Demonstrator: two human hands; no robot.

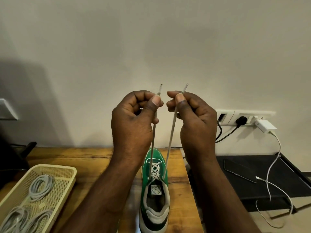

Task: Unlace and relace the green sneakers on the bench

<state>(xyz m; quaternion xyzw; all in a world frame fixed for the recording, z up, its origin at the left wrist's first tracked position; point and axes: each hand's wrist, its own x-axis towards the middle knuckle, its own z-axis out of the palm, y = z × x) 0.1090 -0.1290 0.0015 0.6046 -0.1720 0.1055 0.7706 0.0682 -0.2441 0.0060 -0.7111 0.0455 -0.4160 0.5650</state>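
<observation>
The green sneaker (154, 187) stands on the wooden bench (84, 158) at the lower centre of the frame, toe toward the wall and heel at the bottom edge; only this one shoe is in view. Its pale lace is crossed through the eyelets (154, 172) up to the tongue, and both free ends rise taut to the middle of the frame. The left hand (133, 118) pinches the left lace end (152, 143) between thumb and forefinger just below its tip, the other fingers curled in; the right hand (195, 118) pinches the right lace end (171, 137) the same way, the two hands close together but apart. The lace looks thin, soft and light, likely limp once slack, so it is best held near the stiff tips (186, 86), which should guide through eyelets. The shoe seems light with a soft upper and may lift or slide under an upward pull; steadying it at the heel or side would probably help. At the lower left a cream basket (55, 170) holds coiled grey cables (42, 184)
</observation>
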